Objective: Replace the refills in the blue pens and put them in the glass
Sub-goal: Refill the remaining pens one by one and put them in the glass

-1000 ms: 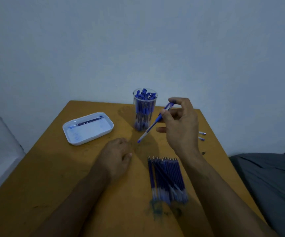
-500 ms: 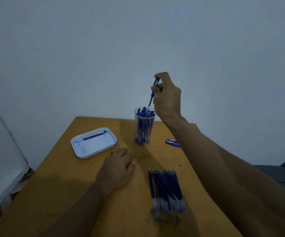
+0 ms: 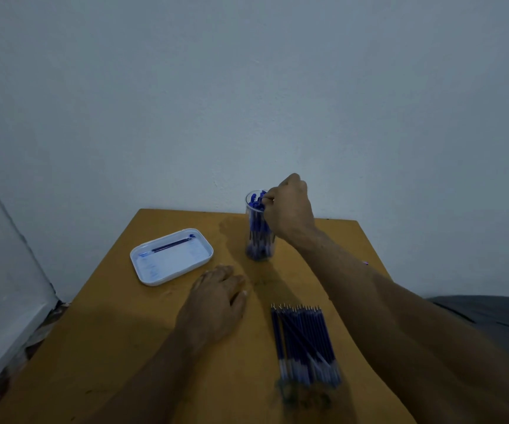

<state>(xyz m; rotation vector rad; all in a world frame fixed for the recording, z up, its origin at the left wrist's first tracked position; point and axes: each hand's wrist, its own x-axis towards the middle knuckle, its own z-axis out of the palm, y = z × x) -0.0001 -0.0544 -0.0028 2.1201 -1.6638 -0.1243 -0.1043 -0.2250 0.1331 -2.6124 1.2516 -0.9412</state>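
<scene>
Pale blue-grey walls back an ochre wooden counter (image 3: pixel 100 347). At its far edge stands a clear tall glass (image 3: pixel 260 252) packed with blue capped pens (image 3: pixel 258 228). At its rim the right hand (image 3: pixel 288 206) has its fingers curled, a pinching grip among the pen tops; whether it holds one cannot be told. Nearer, the left hand (image 3: pixel 216 301) rests flat on the wood, fingers relaxed. Beside it lies a row of blue refills (image 3: pixel 303 344). To the left, a white rounded plastic tray (image 3: pixel 146 270) holds one dark refill (image 3: pixel 172 245).
</scene>
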